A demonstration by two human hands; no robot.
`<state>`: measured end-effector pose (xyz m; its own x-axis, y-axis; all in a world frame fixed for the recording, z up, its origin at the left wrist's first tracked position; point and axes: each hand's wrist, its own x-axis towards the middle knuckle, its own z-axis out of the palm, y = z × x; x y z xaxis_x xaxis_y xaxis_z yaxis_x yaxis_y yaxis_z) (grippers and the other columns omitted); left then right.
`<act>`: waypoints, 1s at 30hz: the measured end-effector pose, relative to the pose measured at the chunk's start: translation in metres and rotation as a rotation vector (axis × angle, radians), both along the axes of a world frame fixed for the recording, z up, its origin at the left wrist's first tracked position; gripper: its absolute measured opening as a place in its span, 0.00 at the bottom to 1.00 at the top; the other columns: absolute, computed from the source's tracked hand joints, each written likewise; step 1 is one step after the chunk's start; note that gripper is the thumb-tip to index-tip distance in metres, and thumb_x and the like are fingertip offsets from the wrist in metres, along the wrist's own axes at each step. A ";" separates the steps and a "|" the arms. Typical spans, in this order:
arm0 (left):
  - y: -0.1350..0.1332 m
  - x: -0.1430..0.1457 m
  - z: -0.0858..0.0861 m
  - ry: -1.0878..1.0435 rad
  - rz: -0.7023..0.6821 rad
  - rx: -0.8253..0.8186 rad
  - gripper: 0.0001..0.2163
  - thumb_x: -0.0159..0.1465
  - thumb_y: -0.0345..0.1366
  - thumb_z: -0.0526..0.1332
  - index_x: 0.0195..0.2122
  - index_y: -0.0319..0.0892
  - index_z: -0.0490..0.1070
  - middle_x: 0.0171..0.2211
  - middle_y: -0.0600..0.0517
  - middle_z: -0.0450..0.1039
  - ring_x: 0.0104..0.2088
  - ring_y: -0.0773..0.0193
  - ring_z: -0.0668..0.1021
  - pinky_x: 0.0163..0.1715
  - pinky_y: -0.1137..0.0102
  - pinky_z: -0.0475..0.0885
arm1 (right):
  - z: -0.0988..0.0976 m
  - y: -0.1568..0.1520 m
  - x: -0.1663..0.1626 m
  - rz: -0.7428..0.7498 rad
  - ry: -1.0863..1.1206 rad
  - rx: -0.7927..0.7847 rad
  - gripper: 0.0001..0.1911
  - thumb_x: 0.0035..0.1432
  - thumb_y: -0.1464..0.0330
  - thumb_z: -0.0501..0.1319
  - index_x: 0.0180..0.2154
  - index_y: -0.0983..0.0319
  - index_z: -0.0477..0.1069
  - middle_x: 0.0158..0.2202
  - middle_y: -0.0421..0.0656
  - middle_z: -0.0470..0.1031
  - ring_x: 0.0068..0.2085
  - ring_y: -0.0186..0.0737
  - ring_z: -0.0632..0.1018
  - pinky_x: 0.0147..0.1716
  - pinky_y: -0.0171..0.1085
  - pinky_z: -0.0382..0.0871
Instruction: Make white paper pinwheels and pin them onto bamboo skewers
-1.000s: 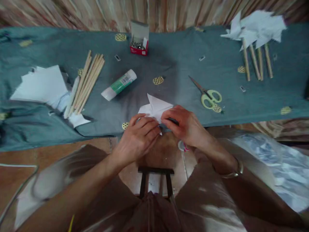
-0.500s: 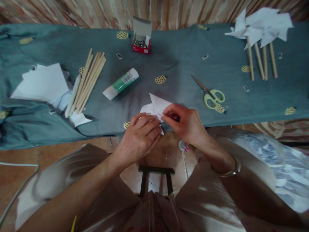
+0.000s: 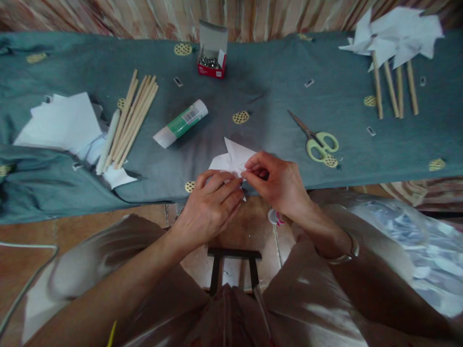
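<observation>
A folded white paper shape (image 3: 233, 156) lies at the near edge of the grey-green cloth (image 3: 253, 91). My left hand (image 3: 211, 205) rests on its near side, fingers curled and pressed on the paper. My right hand (image 3: 278, 183) pinches a corner of the same paper between thumb and fingertips. Part of the paper is hidden under both hands.
A glue stick (image 3: 181, 124) lies left of the paper, with a bundle of wooden sticks (image 3: 132, 120) and white paper sheets (image 3: 61, 120) further left. Green-handled scissors (image 3: 318, 140) lie to the right. A red pin box (image 3: 211, 58) stands at the back. Finished paper pinwheels (image 3: 392, 48) lie at far right.
My right hand has lifted slightly and its fingers have gone from pressing flat to pinching a paper corner. The left hand has barely moved.
</observation>
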<state>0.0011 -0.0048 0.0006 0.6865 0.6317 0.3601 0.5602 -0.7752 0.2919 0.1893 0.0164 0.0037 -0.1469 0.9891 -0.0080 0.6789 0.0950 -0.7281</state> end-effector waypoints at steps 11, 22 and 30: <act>0.000 0.001 -0.003 0.012 -0.003 0.008 0.05 0.66 0.31 0.59 0.40 0.38 0.74 0.46 0.45 0.79 0.49 0.54 0.76 0.49 0.56 0.69 | 0.002 0.002 -0.004 -0.006 -0.031 -0.020 0.03 0.55 0.73 0.63 0.33 0.61 0.71 0.29 0.40 0.78 0.31 0.37 0.79 0.32 0.35 0.69; 0.000 0.001 -0.002 0.008 -0.009 -0.006 0.06 0.65 0.30 0.59 0.41 0.39 0.74 0.46 0.45 0.79 0.50 0.53 0.76 0.50 0.55 0.69 | 0.002 0.003 -0.004 0.009 -0.050 -0.017 0.03 0.54 0.73 0.61 0.33 0.61 0.71 0.29 0.40 0.78 0.32 0.38 0.79 0.33 0.36 0.69; 0.000 0.001 -0.002 0.028 -0.003 -0.001 0.06 0.66 0.30 0.59 0.42 0.39 0.74 0.46 0.45 0.79 0.50 0.54 0.76 0.50 0.55 0.69 | 0.001 0.003 -0.005 0.025 -0.075 -0.019 0.03 0.55 0.73 0.60 0.34 0.61 0.71 0.30 0.41 0.78 0.32 0.38 0.78 0.33 0.37 0.69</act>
